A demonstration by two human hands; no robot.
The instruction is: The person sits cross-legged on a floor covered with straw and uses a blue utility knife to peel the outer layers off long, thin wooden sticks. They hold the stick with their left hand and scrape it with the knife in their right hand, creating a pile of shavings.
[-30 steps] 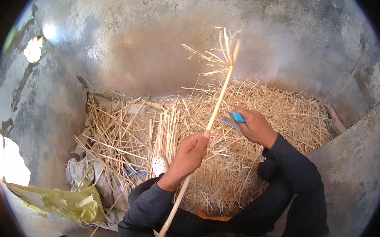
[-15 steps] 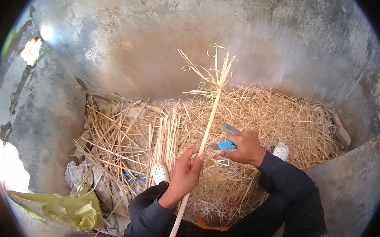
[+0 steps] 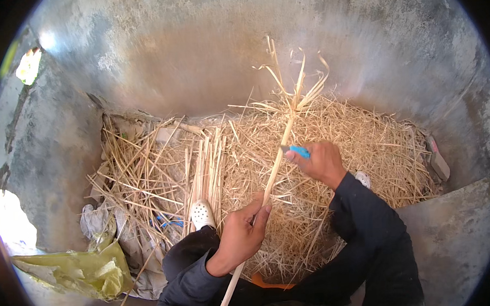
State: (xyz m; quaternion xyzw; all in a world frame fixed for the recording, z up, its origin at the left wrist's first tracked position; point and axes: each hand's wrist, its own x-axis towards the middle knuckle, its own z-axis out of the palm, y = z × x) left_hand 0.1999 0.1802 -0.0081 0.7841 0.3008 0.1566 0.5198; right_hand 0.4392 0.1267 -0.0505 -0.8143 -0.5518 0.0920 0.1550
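Note:
A long pale wooden stick (image 3: 280, 161), perhaps bamboo or cane, slants up and away from me. Curled shavings (image 3: 298, 89) fan out around its far part. My left hand (image 3: 242, 234) is closed round the stick below its middle, and the lower end runs down over my lap. My right hand (image 3: 318, 163) grips a blue-handled utility knife (image 3: 298, 151). Its blade lies against the stick, just below the shavings. The palm side of the right hand is hidden.
Loose shavings (image 3: 367, 157) cover the floor. Bare sticks (image 3: 206, 166) lie in a row beside my left shoe (image 3: 202, 214), with more sticks (image 3: 140, 164) scattered farther left. A yellow-green sack (image 3: 79, 272) is at lower left. Concrete walls (image 3: 195, 50) surround me; a block (image 3: 438, 164) stands right.
The right hand has moved up and brought the knife from beside the stick onto it. The stick's shaved end has shifted slightly right.

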